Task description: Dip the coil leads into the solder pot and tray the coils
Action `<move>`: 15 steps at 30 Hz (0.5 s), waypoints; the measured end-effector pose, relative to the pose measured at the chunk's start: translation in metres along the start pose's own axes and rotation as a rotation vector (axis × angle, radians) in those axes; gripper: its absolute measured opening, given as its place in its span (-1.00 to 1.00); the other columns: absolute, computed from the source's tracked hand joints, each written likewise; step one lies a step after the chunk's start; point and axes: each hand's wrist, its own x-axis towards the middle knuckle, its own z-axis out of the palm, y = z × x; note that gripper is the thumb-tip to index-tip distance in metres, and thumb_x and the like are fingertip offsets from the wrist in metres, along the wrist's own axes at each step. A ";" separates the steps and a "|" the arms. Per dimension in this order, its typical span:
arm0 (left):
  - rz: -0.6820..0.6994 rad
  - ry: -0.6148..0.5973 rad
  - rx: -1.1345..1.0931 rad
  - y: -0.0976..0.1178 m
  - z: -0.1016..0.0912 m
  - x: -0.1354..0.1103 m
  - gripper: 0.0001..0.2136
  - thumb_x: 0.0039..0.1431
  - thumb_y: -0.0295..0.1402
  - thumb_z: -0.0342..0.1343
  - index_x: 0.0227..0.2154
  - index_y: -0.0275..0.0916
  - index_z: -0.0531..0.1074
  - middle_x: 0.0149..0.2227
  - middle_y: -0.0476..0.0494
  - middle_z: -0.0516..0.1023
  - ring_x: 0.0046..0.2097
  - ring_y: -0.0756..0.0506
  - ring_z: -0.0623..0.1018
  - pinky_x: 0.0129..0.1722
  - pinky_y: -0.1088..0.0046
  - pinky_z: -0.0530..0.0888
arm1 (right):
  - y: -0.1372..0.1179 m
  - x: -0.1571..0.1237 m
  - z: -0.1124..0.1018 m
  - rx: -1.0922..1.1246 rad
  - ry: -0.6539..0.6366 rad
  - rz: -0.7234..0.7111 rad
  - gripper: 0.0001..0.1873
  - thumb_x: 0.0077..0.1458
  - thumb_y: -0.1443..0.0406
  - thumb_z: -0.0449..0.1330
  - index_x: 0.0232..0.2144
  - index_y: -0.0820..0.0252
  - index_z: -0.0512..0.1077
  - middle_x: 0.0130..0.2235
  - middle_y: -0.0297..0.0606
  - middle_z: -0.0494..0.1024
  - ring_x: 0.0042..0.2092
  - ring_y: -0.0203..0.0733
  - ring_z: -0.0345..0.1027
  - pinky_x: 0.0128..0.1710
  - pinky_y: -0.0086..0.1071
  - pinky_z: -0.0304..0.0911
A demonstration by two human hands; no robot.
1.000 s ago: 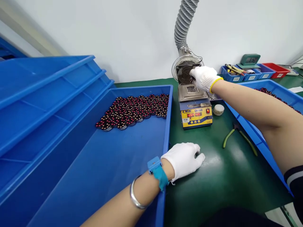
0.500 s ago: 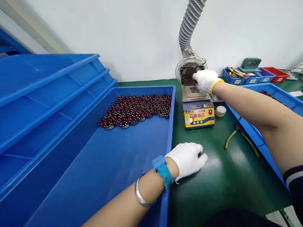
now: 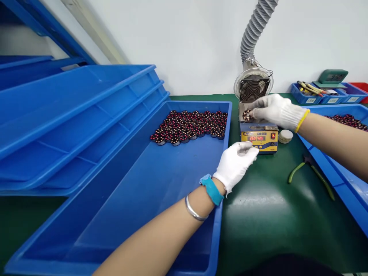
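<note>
My gloved right hand [image 3: 270, 109] pinches a small round black part with coppery dots [image 3: 247, 114] between thumb and fingers. It holds this part just in front of the fan grille, over the top of a yellow and blue solder pot [image 3: 260, 141] with red digits. My gloved left hand [image 3: 237, 160] hovers near the pot's front, thumb and fingers apart and nothing seen between them. Many similar round parts [image 3: 189, 128] with pink and pale dots lie in the far end of the big blue tray [image 3: 161, 191] to the left.
Stacked blue trays [image 3: 86, 126] stand at far left. A grey exhaust hose [image 3: 254, 34] rises behind the pot. To the right are a round white container [image 3: 285, 136], green-handled pliers [image 3: 312, 172], another blue tray [image 3: 342, 172] with parts, and small bins [image 3: 316, 100] of tools.
My right hand has drawn back from the fan with the round part now showing in its fingers. My left hand has lifted toward the pot. The view has swung left.
</note>
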 end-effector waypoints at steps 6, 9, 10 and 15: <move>-0.028 0.151 -0.262 0.002 -0.001 0.004 -0.81 -0.01 -0.40 0.28 -0.32 -0.35 0.46 -0.41 -0.09 0.56 -0.36 -0.01 0.58 -0.24 0.39 0.55 | 0.007 -0.047 0.037 0.314 -0.151 0.020 -0.60 -0.10 0.21 0.32 -0.12 -0.04 0.56 -0.38 -0.36 0.63 -0.40 -0.16 0.52 -0.30 -0.28 0.50; -0.045 0.148 -0.261 0.005 -0.001 0.003 -0.81 -0.05 -0.41 0.30 -0.35 -0.33 0.46 -0.43 -0.05 0.56 -0.39 -0.01 0.58 -0.27 0.39 0.55 | 0.008 -0.055 0.037 0.423 -0.255 0.052 -0.67 -0.06 0.23 0.30 -0.17 0.02 0.57 -0.42 -0.35 0.63 -0.44 -0.20 0.52 -0.37 -0.33 0.49; -0.047 0.150 -0.253 0.006 -0.001 0.003 -0.80 -0.05 -0.40 0.31 -0.35 -0.33 0.46 -0.43 -0.05 0.55 -0.40 -0.01 0.58 -0.28 0.40 0.55 | 0.008 -0.055 0.035 0.482 -0.308 0.062 -0.69 -0.05 0.25 0.29 -0.17 0.05 0.56 -0.42 -0.34 0.63 -0.43 -0.21 0.52 -0.39 -0.35 0.49; -0.030 0.114 -0.205 0.007 -0.002 0.003 -0.77 0.00 -0.33 0.26 -0.31 -0.36 0.46 -0.42 -0.09 0.57 -0.41 0.00 0.57 -0.32 0.42 0.53 | 0.009 -0.040 0.024 0.563 -0.327 0.131 -0.72 -0.05 0.28 0.28 -0.21 0.12 0.52 -0.37 -0.24 0.64 -0.38 -0.19 0.54 -0.42 -0.38 0.49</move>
